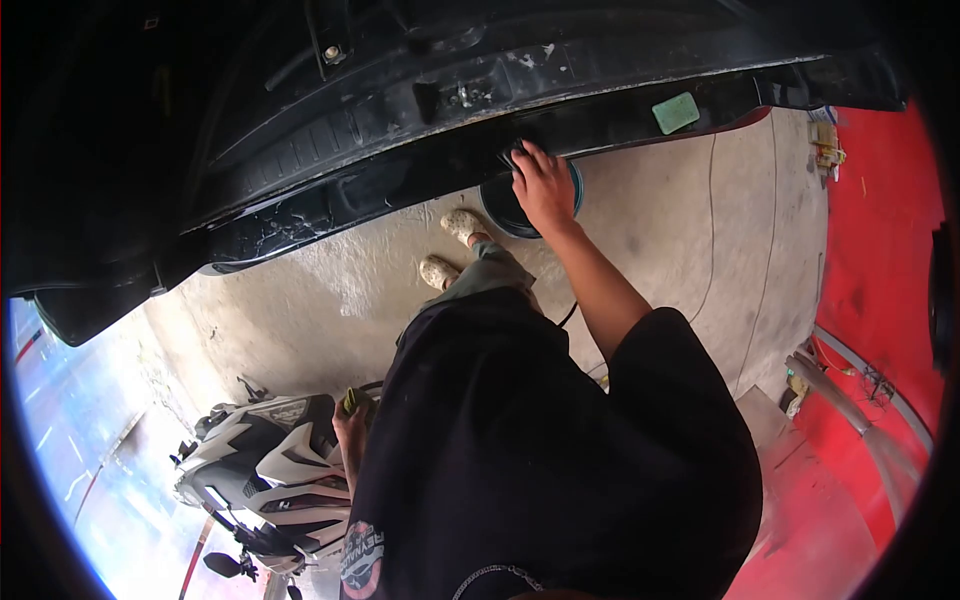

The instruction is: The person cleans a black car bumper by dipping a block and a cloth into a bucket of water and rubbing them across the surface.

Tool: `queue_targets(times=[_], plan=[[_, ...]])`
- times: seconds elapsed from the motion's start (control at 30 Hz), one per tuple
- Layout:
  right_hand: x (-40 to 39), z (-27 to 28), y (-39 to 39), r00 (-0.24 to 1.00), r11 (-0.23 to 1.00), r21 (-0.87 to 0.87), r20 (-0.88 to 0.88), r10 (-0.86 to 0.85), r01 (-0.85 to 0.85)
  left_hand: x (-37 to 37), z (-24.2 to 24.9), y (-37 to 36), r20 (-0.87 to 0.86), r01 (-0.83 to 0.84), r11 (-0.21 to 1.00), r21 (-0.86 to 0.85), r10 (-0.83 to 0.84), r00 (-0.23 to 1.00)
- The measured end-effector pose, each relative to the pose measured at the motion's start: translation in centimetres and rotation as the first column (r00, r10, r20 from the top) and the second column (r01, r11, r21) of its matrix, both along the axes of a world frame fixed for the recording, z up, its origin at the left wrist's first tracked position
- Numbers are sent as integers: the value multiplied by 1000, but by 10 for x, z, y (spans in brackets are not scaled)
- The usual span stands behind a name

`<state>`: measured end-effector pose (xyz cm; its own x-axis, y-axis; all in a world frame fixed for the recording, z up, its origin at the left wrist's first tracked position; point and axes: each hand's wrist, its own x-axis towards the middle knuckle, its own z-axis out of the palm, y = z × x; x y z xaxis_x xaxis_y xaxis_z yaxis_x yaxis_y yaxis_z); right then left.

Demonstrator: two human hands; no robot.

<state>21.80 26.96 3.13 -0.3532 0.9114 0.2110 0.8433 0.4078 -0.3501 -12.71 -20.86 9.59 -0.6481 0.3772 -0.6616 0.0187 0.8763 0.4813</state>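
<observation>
Reaching out over the long black panel [390, 172], the right hand [545, 190] has its fingers bent and drawn close together around a small dark item [512, 155], pressing it to the panel's lower edge; most of the item is hidden, so what it is cannot be told. Farther right along the same panel lies a green block [676, 114], flat on the glossy surface and well apart from the fingers. The left hand [350, 425] is low beside the body, closed around a yellow-green object [350, 401] — only its top shows above the grip, and its full shape cannot be made out. Below the right hand, partly covered by it and by the panel, a dark bucket [577, 190] with a bluish rim stands on the pale concrete floor [660, 215]. Two speckled clogs [460, 225] are on the wearer's feet, just beside the bucket. Near the left hand is a white and black motorcycle [290, 460], and thin cables [711, 220] run over the floor on the right, short of a bright red surface [880, 220]. Scuffs and pale marks show on the black bodywork [480, 85] above the panel.
</observation>
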Motion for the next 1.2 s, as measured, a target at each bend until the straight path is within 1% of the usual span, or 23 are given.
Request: queue_targets(times=[0.07,0.17,0.27,0.37,0.47,0.53,0.6,0.63,0.7,0.8,0.9,1.0,1.1,1.2], plan=[[8,-2,-6,1000,1000,-4,4,11,-11,5,9,4,22,-62,998,12,62,998],[5,-2,-4,1000,1000,-23,7,18,-18,9,15,7,6,-64,998,-29,64,998],[-12,0,17,1000,1000,-19,-5,24,-24,4,-5,-10,-31,41,994,-104,-44,999],[-10,-3,11,1000,1000,7,-16,22,-22,-2,-16,-22,-26,48,997,-61,-50,998],[-1,-2,3,999,999,17,-25,34,-33,2,5,-3,7,-34,999,-19,35,999],[-6,-3,6,999,1000,10,-36,26,-26,2,8,2,13,-19,998,-52,20,1000],[-20,-6,22,998,999,45,-60,26,-24,1,7,3,8,9,998,-66,-8,1000],[-23,-7,25,997,998,60,-72,24,-19,-2,3,-2,17,3,999,-39,-2,1000],[-20,-8,16,996,999,27,-89,24,-22,0,-1,-1,38,-11,1000,18,11,999],[-6,-6,-10,994,1000,-6,-106,9,-10,1,7,5,-4,8,999,-37,-8,1000],[-6,-6,-12,994,1000,-23,-110,-10,7,3,3,-1,40,-81,997,11,81,996],[-25,-5,6,993,1000,-5,-118,-14,13,2,-4,-7,17,-8,999,-38,8,1000],[-32,-7,8,991,1000,1,-128,-30,30,7,8,8,22,39,994,-106,-37,999],[-24,-8,-8,988,999,-17,-150,-32,30,-6,-9,-10,8,29,1000,-10,-29,1000]])
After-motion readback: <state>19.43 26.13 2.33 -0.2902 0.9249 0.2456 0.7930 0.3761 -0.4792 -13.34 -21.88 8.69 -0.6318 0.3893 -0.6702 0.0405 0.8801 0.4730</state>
